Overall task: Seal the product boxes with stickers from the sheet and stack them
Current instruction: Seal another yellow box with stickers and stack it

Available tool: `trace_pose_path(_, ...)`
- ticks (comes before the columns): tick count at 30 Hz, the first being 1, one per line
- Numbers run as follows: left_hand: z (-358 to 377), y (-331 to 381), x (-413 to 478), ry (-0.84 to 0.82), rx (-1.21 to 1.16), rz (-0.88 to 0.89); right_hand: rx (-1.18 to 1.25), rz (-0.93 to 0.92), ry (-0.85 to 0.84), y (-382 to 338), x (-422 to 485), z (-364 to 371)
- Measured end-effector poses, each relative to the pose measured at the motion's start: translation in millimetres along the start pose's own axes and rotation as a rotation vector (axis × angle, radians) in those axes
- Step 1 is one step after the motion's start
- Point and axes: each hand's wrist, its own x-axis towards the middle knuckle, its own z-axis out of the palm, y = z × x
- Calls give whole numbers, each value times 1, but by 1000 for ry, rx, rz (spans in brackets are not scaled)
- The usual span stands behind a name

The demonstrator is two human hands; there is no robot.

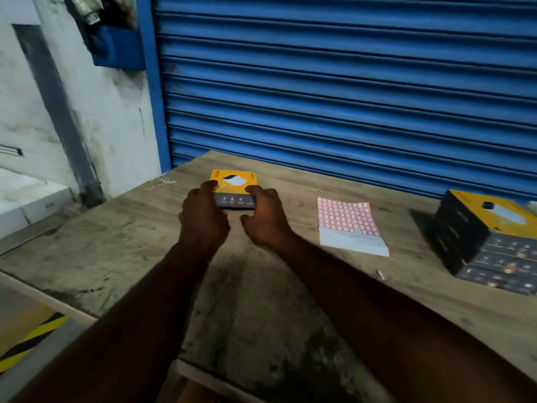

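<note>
"Two hands on one product box (pixel 234 189), just above the middle of the frame. How are they holding it?"

"The left hand (pixel 203 216) has its fingers curled over the box's left edge. The right hand (pixel 266 219) curls onto the right near corner, with the thumb stuck out below the dark near face. Both grip it. I cannot tell whether the box lies flat on the worktop (pixel 261 315) or is tipped up a touch."

"How would you expect it to handle?"

"It's printed card, yellow on top and dark on the sides, flat and thin. I'd judge it light and fairly stiff, with a glossy skin that could slip under dry fingers. The flaps would be the weak part, since a squeeze there may buckle them. I can't make out which faces carry them."

"So where should you take it?"

"By the left and right edges, as now, so the opening stays free for a sticker. The sticker sheet (pixel 348 222) lies right of centre, apart from the hands. It's thin, limp paper with red-bordered labels, and each probably needs a fingernail under one corner."

"And the stacking?"

"The stack of boxes (pixel 488 242) stands at the right edge of the frame, well apart from the sheet. They have the same slick faces, so I'd set a box down square on top rather than slide it on."
</note>
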Motion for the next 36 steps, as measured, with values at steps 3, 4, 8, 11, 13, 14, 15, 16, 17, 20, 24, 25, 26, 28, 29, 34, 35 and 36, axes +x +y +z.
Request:
trace_pose_path(3, -1, 1, -5, 46, -101, 140, 43, -40, 135, 2, -5, -11)
trace_pose_path(4, 0, 4, -7, 51, -133, 167, 53, -68, 184, 4, -7, -17)
trace_pose_path(8, -2, 28, -16, 90, -185, 223, 136, -172, 291, 15, -15, -54)
trace_pose_path(11, -4, 48, -21, 103, -200, 315, 170, -224, 318, 22, -24, -88)
trace_pose_path(13, -1, 66, -23, 124, -202, 391, 187, -221, 325, 25, -27, -109)
trace_pose_path(14, 1, 76, -23, 123, -221, 434, 196, -210, 318, 26, -27, -119)
trace_pose_path(15, 3, 88, -24, 110, -262, 466, 208, -203, 312, 29, -28, -130)
trace_pose_path(16, 6, 101, -24, 90, -321, 479, 220, -196, 305, 31, -29, -141)
trace_pose_path(17, 9, 112, -25, 68, -385, 477, 234, -186, 300, 35, -30, -152)
trace_pose_path(20, 26, 146, -28, 13, -540, 425, 264, -158, 305, 53, -38, -186)
trace_pose_path(24, 59, 176, -36, -41, -655, 403, 278, -124, 360, 77, -47, -214)
trace_pose_path(25, 66, 181, -39, -40, -674, 405, 260, -118, 356, 80, -47, -220)
trace_pose_path(26, 71, 186, -41, -39, -690, 406, 228, -112, 345, 81, -45, -226)
trace_pose_path(28, 82, 190, -46, -19, -710, 403, 159, -106, 324, 82, -43, -236)
trace_pose_path(29, 86, 191, -49, -4, -714, 399, 136, -109, 314, 82, -44, -239)
trace_pose_path(34, 94, 187, -51, 20, -703, 394, 99, -129, 246, 84, -39, -241)
trace_pose_path(35, 93, 185, -50, 24, -701, 390, 120, -127, 225, 83, -36, -241)
trace_pose_path(36, 92, 184, -48, 33, -697, 389, 142, -124, 206, 80, -32, -240)
